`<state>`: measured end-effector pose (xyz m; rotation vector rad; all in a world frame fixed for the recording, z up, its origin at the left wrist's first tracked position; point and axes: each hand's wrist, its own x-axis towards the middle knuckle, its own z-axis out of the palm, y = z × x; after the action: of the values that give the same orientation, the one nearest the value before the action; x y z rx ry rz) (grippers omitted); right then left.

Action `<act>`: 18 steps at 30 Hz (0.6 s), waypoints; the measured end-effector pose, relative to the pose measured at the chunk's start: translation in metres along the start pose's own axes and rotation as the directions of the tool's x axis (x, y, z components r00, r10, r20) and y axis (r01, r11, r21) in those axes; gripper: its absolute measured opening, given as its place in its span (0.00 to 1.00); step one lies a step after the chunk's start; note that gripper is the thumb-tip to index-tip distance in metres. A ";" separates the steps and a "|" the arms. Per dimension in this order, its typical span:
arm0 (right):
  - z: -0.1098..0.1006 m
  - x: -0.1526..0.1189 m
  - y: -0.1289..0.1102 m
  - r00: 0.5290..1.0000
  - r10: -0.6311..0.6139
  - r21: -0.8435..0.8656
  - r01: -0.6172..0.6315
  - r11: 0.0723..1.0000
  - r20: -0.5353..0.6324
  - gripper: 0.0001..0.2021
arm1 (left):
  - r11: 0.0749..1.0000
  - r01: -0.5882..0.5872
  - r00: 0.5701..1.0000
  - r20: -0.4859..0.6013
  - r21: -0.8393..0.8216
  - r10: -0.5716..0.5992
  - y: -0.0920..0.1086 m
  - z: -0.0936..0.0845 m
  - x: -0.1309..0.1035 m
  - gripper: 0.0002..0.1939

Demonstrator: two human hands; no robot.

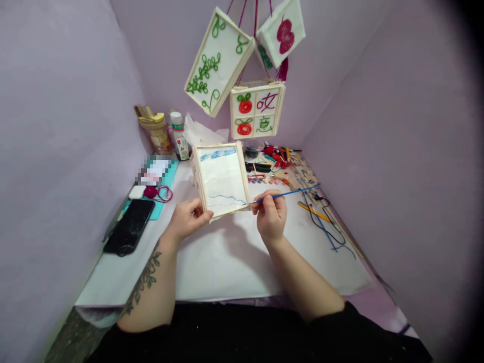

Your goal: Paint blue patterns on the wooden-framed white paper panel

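A box-shaped lantern point(223, 174) with a pale wooden frame and white panels is held up over the table, slightly tilted. Blue paint runs along the top of its front panel, and a thin wavy blue line crosses near the bottom. My left hand point(189, 218) grips its lower left corner, thumb in front. Between the closed fingers of my right hand point(271, 214) is a slim blue paintbrush point(291, 192). The brush's tip is at the panel's lower right edge; whether it touches cannot be made out.
Decorated lanterns point(257, 111) hang ahead. On the left lie a black phone point(130, 227), a turquoise folder point(157, 209) and magenta cord point(151, 192); a jar point(159, 133) and bottle point(179, 136) stand behind. Pliers point(260, 167), a yellow cutter point(313, 211) and black cable point(328, 229) are on the right.
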<state>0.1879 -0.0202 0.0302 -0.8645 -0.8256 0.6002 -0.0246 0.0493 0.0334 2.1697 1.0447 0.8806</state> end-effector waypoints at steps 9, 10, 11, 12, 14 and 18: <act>0.005 0.003 0.005 0.998 0.058 -0.103 -0.061 0.993 -0.025 0.08 | 0.999 -0.027 1.000 0.007 -0.026 0.027 -0.001 0.000 0.000 0.17; 0.004 0.003 0.005 0.998 0.058 -0.122 -0.060 0.991 -0.018 0.08 | 0.999 -0.022 1.000 0.009 -0.024 0.022 -0.001 0.000 -0.001 0.17; 0.003 0.002 0.005 0.999 0.052 -0.135 -0.053 0.989 -0.010 0.08 | 1.000 -0.016 1.000 0.011 -0.020 0.016 -0.002 0.000 -0.001 0.17; 0.002 0.001 0.006 0.999 0.040 -0.147 -0.040 0.988 -0.003 0.08 | 1.000 -0.010 1.000 0.013 -0.016 0.010 -0.002 0.001 -0.001 0.17; 0.000 -0.001 0.009 1.000 -0.001 -0.190 0.003 0.982 0.007 0.08 | 1.000 -0.001 1.000 0.011 -0.011 0.002 -0.002 0.001 -0.001 0.17; -0.004 -0.004 0.017 0.997 -0.052 -0.321 0.065 0.945 0.050 0.09 | 1.000 0.000 1.000 0.000 -0.015 0.000 -0.003 0.002 -0.002 0.18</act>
<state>0.1866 -0.0160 0.0132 -1.1236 -1.0009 0.4370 -0.0258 0.0489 0.0292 2.1570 1.0347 0.8860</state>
